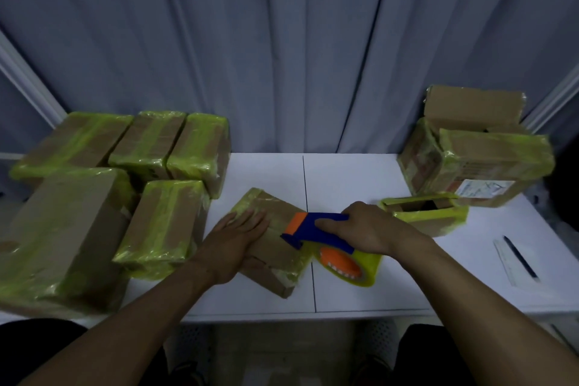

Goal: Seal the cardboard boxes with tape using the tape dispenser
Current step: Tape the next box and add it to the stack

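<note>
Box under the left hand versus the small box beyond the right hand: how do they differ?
The centre box has its top closed; the small box is open on top, its dark inside showing. The centre box is pressed by the flat left hand, with the tape dispenser in the right hand on it; the small box is untouched. Both are brown cardboard bearing yellow-green tape.

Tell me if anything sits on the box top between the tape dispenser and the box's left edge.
Yes: the left hand lies flat on top of the box, just left of the tape dispenser that the right hand grips. Nothing else shows on that top.
</note>
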The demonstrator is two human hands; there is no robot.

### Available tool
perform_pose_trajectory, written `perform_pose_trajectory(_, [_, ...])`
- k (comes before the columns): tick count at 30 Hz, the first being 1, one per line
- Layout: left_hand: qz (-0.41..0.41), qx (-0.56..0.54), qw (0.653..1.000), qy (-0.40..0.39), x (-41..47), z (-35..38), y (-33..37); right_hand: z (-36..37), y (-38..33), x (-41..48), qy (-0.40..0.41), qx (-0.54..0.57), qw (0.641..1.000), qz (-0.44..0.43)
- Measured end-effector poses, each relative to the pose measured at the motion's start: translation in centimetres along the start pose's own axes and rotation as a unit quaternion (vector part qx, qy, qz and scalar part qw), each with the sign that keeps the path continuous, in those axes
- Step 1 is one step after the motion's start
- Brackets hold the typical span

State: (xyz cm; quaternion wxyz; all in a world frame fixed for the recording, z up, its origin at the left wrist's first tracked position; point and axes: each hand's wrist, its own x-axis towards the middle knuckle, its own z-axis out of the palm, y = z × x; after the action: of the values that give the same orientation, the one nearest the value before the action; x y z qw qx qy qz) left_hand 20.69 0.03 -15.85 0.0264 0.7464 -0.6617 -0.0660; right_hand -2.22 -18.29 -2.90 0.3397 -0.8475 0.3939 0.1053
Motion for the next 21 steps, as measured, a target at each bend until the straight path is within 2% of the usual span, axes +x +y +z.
perform_pose_trajectory(12, [0.007, 0.033, 0.999, 0.006, -0.2, 0.3, -0.1, 1.1, 1.2, -0.5, -0.005, -0.05, 0.998, 0.026])
perform_pose_trajectory(15, [0.018, 0.07, 0.997, 0.005, 0.2, -0.8, -1.0, 2.0, 0.6, 0.2, -0.003, -0.05, 0.999, 0.012])
perform_pose_trajectory(18, [-0.013, 0.121, 0.993, 0.001, 0.4, -1.6, -2.1, 3.1, -0.1, 1.2, 0.014, -0.052, 0.999, -0.005])
perform_pose_trajectory(21, [-0.002, 0.077, 0.997, -0.016, 0.6, -1.6, -2.1, 3.5, -1.0, 1.8, 0.034, -0.035, 0.999, -0.012])
